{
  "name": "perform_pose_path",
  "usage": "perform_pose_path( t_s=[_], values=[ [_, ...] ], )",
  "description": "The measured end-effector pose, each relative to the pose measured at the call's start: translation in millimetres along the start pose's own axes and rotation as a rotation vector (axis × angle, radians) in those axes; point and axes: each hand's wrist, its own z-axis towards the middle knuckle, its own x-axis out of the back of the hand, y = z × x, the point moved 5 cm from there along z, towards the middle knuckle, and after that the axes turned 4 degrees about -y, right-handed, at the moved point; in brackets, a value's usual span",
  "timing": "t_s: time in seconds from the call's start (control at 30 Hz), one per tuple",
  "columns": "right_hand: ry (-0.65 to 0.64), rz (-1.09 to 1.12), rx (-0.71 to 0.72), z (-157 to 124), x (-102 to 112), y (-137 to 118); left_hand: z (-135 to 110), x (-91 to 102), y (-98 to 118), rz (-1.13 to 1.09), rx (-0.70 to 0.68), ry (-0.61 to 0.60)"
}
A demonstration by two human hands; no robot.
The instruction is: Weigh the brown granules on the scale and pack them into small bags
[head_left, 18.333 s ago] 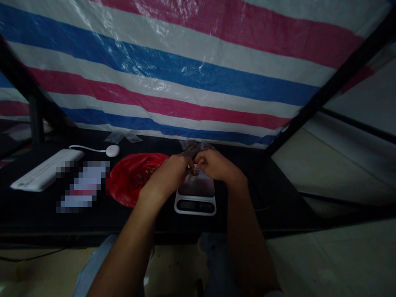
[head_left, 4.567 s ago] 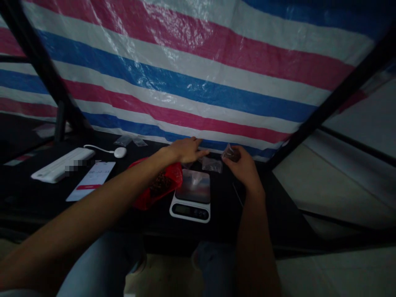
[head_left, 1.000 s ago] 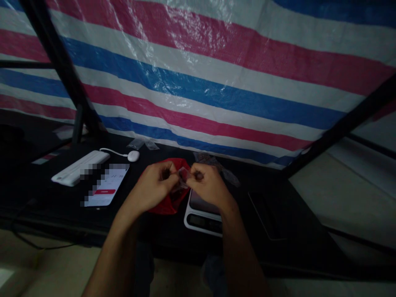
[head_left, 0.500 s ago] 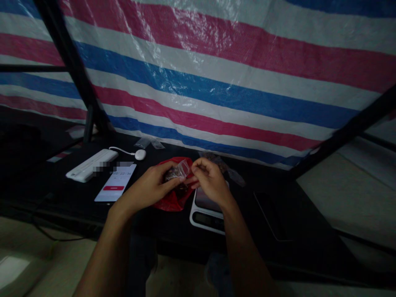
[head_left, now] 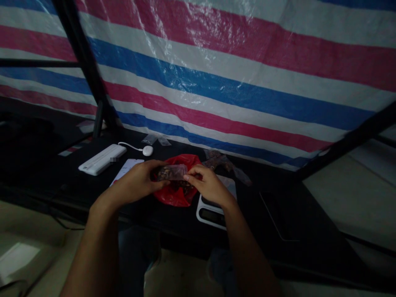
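Both hands hold one small clear plastic bag (head_left: 172, 172) with dark bits inside, level above a red plastic bag (head_left: 178, 190). My left hand (head_left: 140, 180) grips the small bag's left end. My right hand (head_left: 206, 184) pinches its right end. A white digital scale (head_left: 213, 211) sits just under and to the right of my right hand, partly hidden by it.
A black table (head_left: 272, 214) bears a white keyboard-like device (head_left: 102, 159), a white mouse (head_left: 147, 150), a lit phone (head_left: 126, 167) and more small clear bags (head_left: 223, 162). A striped tarp (head_left: 216, 82) hangs behind. A black pole (head_left: 86, 70) stands at left.
The small bag has turned from tilted to level between my hands. The camera has swung left, so the table items sit further right in view.
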Motion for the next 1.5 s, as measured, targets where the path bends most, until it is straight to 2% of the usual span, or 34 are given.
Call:
perform_pose_path(
  t_s=[0.13, 0.27, 0.47, 0.6, 0.8, 1.03, 1.5],
  values=[
    [-0.032, -0.054, -0.047, 1.3, -7.8, 3.5, 0.4, 5.4, -7.6, 0.017, -0.023, 0.066],
    [0.047, -0.124, -0.043, -1.2, 3.5, 5.8, 4.6, 1.5, -7.4, 0.059, -0.029, 0.071],
    [0.070, -0.170, -0.049, -4.1, 14.3, 10.0, 17.0, -11.0, 7.0, 0.061, -0.121, 0.100],
    [0.037, -0.138, -0.011, -2.0, 3.4, 11.6, 24.3, -20.4, 14.8, 0.018, -0.182, 0.132],
    [-0.041, -0.162, 0.037, 1.2, -13.8, 14.0, 27.1, -30.6, 28.9, -0.029, -0.222, 0.062],
    [0.003, -0.200, 0.065, 2.3, -11.0, 11.2, 24.2, -28.5, 34.4, -0.113, -0.254, 0.078],
    [0.093, -0.209, 0.132, 3.9, -11.5, 10.2, 21.9, -25.4, 25.2, -0.207, -0.285, 0.111]
  ],
)
